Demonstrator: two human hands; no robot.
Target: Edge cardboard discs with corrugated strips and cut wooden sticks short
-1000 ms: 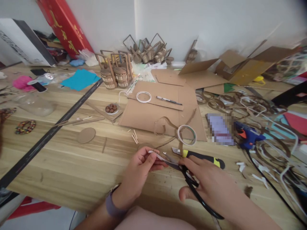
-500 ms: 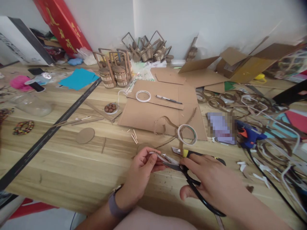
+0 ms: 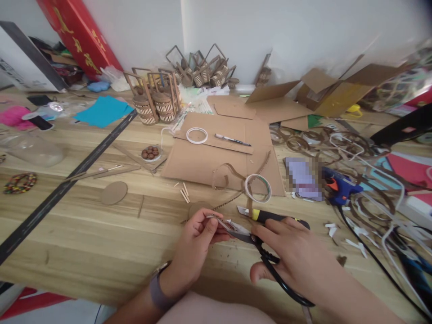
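"What's different from a second ago?"
"The view is sitting further right, so the table things are sliding left. The scissors are looking less open at the blades; both hands are keeping nearly the same pose."

"How are those hands working?"
"The left hand is pinching a narrow strip between thumb and fingers. The right hand is gripping the scissors' handles, its thumb standing apart from the fingers."

"And the scissors are pointing where?"
"They're lying between the hands, above the near table edge, tips aiming up-left at the left hand. The long axis is running diagonally, handles trailing down-right."

"What's around?"
"A wood-grain table is bearing a yellow-and-black utility knife just beyond the right hand, a cardboard sheet and a blue glue gun. Small lidded baskets are standing towards a pale wall."
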